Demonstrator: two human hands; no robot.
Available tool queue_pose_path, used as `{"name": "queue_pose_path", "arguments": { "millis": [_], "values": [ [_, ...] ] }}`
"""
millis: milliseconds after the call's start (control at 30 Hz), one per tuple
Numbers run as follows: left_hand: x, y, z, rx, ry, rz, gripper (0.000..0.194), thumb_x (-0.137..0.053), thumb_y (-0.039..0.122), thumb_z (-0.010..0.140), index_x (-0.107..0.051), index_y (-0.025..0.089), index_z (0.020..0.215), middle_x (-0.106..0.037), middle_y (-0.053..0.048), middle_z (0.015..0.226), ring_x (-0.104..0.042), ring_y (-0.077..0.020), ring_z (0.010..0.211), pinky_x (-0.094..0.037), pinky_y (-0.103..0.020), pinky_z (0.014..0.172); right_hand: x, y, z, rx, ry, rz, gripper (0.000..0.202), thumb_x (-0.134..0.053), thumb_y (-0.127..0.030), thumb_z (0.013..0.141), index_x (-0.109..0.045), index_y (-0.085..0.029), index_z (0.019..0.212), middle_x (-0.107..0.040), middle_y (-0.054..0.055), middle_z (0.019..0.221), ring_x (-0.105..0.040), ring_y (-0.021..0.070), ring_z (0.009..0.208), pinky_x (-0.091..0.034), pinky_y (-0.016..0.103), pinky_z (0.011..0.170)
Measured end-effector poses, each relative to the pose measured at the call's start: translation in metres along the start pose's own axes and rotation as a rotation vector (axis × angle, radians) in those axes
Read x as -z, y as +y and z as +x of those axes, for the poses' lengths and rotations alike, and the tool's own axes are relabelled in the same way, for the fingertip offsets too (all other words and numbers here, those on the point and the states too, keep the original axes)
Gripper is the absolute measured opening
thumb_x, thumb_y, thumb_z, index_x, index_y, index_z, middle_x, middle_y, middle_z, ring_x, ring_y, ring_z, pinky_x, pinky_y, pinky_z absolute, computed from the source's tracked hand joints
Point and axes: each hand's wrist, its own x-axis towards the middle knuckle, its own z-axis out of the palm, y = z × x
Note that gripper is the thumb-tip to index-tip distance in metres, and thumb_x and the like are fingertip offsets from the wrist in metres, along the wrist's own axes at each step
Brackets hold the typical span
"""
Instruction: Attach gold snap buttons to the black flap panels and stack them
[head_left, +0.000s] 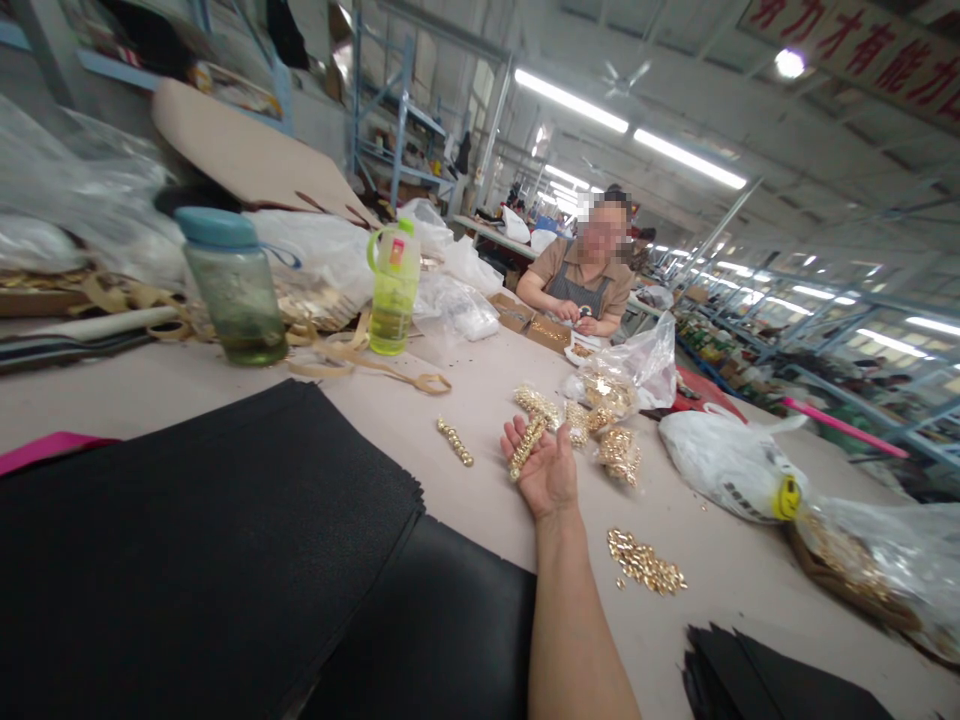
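Observation:
My right hand [546,470] is palm up over the table [465,520], thumb on the right, fingers slightly curled around a stick-like bundle of small gold pieces [527,446]. A similar gold bundle [455,442] lies on the table to its left. Clear bags of gold pieces [619,455] are just beyond and to the right of the hand. Nearer me, right of my forearm, is a loose scatter of gold pieces [646,562]. My left hand is out of view.
Large black sheets [210,540] cover the near left; more black pieces [772,680] lie at lower right. Two bottles [232,290] [393,290] stand at back left. White plastic bag [731,465] lies right. A person [585,270] sits across the table by cardboard boxes [547,332].

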Motion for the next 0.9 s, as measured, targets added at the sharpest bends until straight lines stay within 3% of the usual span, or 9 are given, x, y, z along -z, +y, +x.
{"name": "queue_pose_path", "arguments": {
  "millis": [167, 633, 900],
  "values": [
    [-0.0009, -0.0008, -0.0008, -0.007, 0.003, -0.002, 0.083, 0.031, 0.038, 0.087, -0.015, 0.022, 0.155, -0.042, 0.001, 0.147, -0.043, -0.0324, 0.132, -0.053, -0.038, 0.098, 0.0006, -0.0003, -0.0002, -0.008, -0.012, -0.009, 0.049, -0.045, -0.057, 0.095, -0.065, -0.013, 0.107, -0.072, 0.015, 0.102, -0.069, 0.0234, 0.099, -0.057, 0.044, 0.083],
    [0.0043, -0.0037, -0.0042, -0.028, -0.008, -0.003, 0.082, 0.02, 0.032, 0.093, -0.04, 0.015, 0.145, -0.049, 0.003, 0.141, -0.043, -0.0309, 0.132, -0.053, -0.035, 0.098, -0.0013, 0.0013, -0.0013, -0.013, -0.006, -0.046, 0.047, -0.044, -0.055, 0.096, -0.064, -0.014, 0.106, -0.072, 0.014, 0.1, -0.068, 0.0231, 0.102, -0.055, 0.045, 0.086],
    [0.0058, -0.0016, -0.0039, -0.015, -0.012, -0.011, 0.079, 0.022, 0.036, 0.092, -0.028, 0.02, 0.152, -0.044, 0.003, 0.146, -0.044, -0.0323, 0.132, -0.055, -0.035, 0.097, -0.0047, 0.0022, -0.0023, -0.005, 0.01, -0.057, 0.048, -0.045, -0.056, 0.095, -0.064, -0.013, 0.107, -0.072, 0.014, 0.1, -0.07, 0.0229, 0.098, -0.056, 0.043, 0.084]
  ]
}}
